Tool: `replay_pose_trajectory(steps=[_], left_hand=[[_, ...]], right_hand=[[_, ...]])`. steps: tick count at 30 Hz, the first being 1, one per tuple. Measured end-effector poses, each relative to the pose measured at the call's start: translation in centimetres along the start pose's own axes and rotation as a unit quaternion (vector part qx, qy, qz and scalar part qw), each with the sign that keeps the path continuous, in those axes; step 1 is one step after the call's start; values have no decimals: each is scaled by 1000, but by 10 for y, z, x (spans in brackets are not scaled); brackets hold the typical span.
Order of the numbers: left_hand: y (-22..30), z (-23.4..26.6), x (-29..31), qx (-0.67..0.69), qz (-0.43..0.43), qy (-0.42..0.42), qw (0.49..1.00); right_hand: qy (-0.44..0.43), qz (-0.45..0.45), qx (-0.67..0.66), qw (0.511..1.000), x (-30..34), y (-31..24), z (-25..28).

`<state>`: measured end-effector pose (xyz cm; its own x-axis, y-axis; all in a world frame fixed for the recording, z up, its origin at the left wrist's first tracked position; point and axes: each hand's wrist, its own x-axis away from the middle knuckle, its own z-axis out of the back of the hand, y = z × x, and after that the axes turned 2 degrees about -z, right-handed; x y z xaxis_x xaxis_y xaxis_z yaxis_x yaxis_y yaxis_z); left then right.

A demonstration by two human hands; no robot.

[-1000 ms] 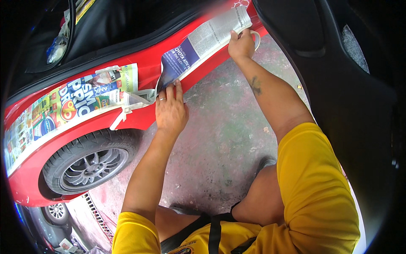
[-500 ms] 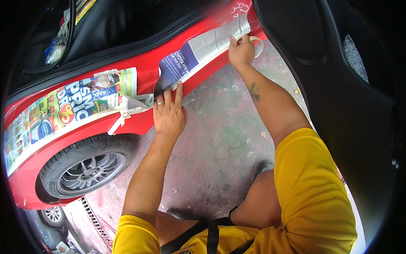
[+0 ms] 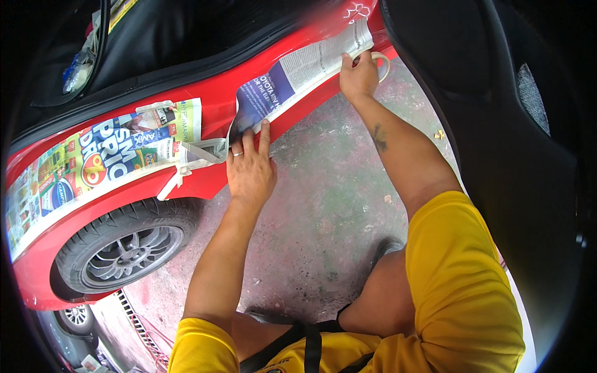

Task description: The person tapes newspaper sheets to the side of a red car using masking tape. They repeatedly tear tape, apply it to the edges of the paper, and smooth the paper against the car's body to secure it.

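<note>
A sheet of newspaper [image 3: 264,99] with a blue panel lies along the red car sill [image 3: 298,112], its lower edge lined with pale masking tape. My left hand [image 3: 252,171] presses on the near end of that edge, fingers stretched out and holding nothing. At the sheet's far end my right hand [image 3: 359,79] is closed around a roll of masking tape [image 3: 385,66]; part of the roll is hidden by the fingers. Left of my left hand, a colourful newspaper sheet [image 3: 124,146] is taped over the rear panel, with a crumpled taped flap [image 3: 202,152] at its end.
Below the taped panel is a rear wheel [image 3: 134,253] with a grey multi-spoke rim. A black open door [image 3: 448,68] stands on the right. The dark car interior [image 3: 180,43] lies beyond the sill. Under me is a stained concrete floor [image 3: 323,205]; another car's wheel [image 3: 78,316] shows at lower left.
The view has shifted slightly. My right hand and the tape roll sit a little farther right in the picture, still at the sheet's far end. My left hand keeps its place on the paper.
</note>
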<state>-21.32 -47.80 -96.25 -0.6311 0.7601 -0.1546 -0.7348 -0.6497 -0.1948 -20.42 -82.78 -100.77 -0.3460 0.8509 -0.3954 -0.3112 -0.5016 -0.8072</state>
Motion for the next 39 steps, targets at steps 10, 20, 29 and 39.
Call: replay_pose_trajectory(steps=[10, 20, 29, 39], left_hand=[[0, -3, 0, 6, 5, 7, 1000], [-1, -7, 0, 2, -2, 22, 1000], [-2, -9, 2, 4, -5, 21, 1000], [1, -11, 2, 8, 1, 22, 1000]], right_hand=[[5, 26, 55, 998, -3, 8, 2], [-13, 11, 33, 999, -3, 8, 0], [12, -83, -35, 996, -9, 22, -6], [80, -105, -96, 987, -43, 55, 0]])
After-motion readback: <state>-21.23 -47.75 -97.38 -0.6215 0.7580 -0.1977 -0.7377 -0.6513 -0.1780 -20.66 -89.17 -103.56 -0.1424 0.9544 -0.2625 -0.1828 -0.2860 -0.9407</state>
